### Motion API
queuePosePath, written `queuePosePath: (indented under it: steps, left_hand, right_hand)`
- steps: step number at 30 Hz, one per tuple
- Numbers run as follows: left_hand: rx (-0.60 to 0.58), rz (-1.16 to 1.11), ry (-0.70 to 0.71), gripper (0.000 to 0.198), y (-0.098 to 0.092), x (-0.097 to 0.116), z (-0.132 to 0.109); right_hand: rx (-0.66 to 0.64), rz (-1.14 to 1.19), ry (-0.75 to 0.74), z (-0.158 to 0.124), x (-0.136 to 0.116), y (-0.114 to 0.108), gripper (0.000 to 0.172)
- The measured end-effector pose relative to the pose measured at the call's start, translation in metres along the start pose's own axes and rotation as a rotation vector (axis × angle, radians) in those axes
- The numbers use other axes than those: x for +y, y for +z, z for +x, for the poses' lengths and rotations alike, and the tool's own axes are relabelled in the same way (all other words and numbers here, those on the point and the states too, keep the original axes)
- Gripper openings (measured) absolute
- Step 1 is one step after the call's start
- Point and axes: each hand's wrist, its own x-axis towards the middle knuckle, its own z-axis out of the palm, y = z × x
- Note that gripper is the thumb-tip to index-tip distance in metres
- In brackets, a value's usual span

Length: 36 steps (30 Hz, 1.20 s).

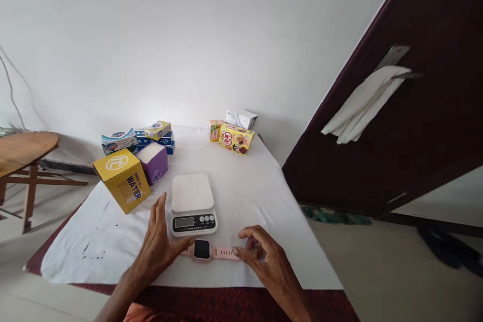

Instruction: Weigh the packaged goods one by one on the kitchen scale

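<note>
A pink-strapped smartwatch (202, 249) lies face up on the white cloth, its strap stretched out to both sides. My left hand (158, 241) is open, with the fingers extended beside the scale's left edge and the thumb over the left part of the strap. At the other end of the strap is my right hand (264, 256), its thumb tip at the strap end and its fingers loosely bent, apart from the thumb. Just beyond the watch sits a white kitchen scale (192, 192) with a bare platform and a dark display panel facing me.
On the left stand a yellow box (124, 178), a purple box (154, 163) and several smaller boxes. A yellow snack box (236, 138) and two other boxes stand at the back. A wooden table (26, 151) is at far left, a dark door (407, 126) at right.
</note>
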Motion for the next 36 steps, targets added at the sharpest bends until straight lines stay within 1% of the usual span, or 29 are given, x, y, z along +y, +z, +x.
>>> queuePosePath:
  steps: [2, 4, 7, 9, 11, 13, 15, 18, 20, 22, 24, 27, 29, 32, 36]
  left_hand:
    - [-0.079, -0.035, 0.024, 0.116, 0.001, -0.009, 0.012]
    - [-0.129, -0.034, 0.042, 0.118, 0.002, -0.014, 0.019]
    - [-0.116, -0.029, 0.025, 0.119, 0.005, -0.014, 0.021]
    - [-0.075, -0.038, 0.001, 0.119, 0.007, -0.012, 0.021]
    - [-0.035, -0.046, -0.017, 0.119, 0.009, -0.009, 0.021]
    - [-0.016, -0.057, -0.028, 0.119, 0.011, -0.006, 0.023]
    - [-0.014, -0.065, -0.049, 0.119, 0.013, -0.005, 0.024]
    - [-0.008, -0.058, -0.103, 0.121, 0.017, -0.005, 0.025]
    - [0.009, -0.049, -0.139, 0.124, 0.021, -0.008, 0.024]
    - [0.008, -0.04, -0.136, 0.126, 0.023, -0.013, 0.022]
    - [-0.014, -0.027, -0.106, 0.131, 0.025, -0.018, 0.02]
    - [-0.075, -0.002, -0.1, 0.133, 0.024, -0.023, 0.018]
    - [-0.096, 0.016, -0.106, 0.132, 0.022, -0.021, 0.018]
    - [-0.091, 0.039, -0.077, 0.131, 0.02, -0.017, 0.019]
    - [-0.072, 0.048, -0.026, 0.132, 0.023, -0.017, 0.016]
  right_hand:
    - [0.016, -0.049, 0.03, 0.013, -0.004, -0.017, 0.032]
    - [0.065, -0.107, 0.033, 0.035, -0.002, -0.032, 0.032]
    - [0.156, -0.133, 0.025, 0.083, 0.017, -0.045, 0.034]
    - [0.245, -0.104, 0.036, 0.122, 0.037, -0.05, 0.043]
    - [0.364, -0.099, 0.053, 0.165, 0.055, -0.056, 0.059]
    - [0.449, -0.128, 0.061, 0.209, 0.065, -0.066, 0.075]
    - [0.506, -0.171, 0.052, 0.254, 0.068, -0.08, 0.09]
    - [0.557, -0.23, 0.035, 0.318, 0.06, -0.097, 0.107]
    - [0.562, -0.256, 0.04, 0.354, 0.054, -0.103, 0.112]
    - [0.541, -0.268, 0.056, 0.382, 0.05, -0.104, 0.112]
    - [0.514, -0.273, 0.076, 0.4, 0.048, -0.104, 0.108]
    - [0.505, -0.291, 0.103, 0.412, 0.051, -0.107, 0.102]
    - [0.498, -0.309, 0.105, 0.414, 0.053, -0.11, 0.094]
    - [0.475, -0.325, 0.103, 0.413, 0.053, -0.112, 0.081]
    - [0.505, -0.314, 0.095, 0.407, 0.043, -0.105, 0.078]
